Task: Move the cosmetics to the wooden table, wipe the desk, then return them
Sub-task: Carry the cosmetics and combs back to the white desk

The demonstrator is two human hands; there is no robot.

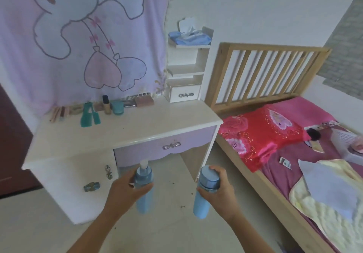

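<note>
Left hand (125,188): fingers and thumb curled round the middle of a pale blue spray bottle (144,175), nozzle end up, roughly upright, held in the air.

Beyond this hand: white desk (153,123) with a lilac drawer front. Hand and bottle sit in front of its near edge, not touching it.

Along the desk's far edge, ahead and left of the left hand, is a row of cosmetics: pinkish sticks (59,113), teal pieces (89,115), a small foundation bottle (106,102) with a dark cap, a teal jar (117,107) and flat palettes (144,101).

Right hand (220,191): fingers curled round the neck and cap of a capped blue bottle (201,203), also off any surface.

The two bottles are side by side, apart.

Right of the right hand: bed (275,46) with a red pillow (261,134).
</note>
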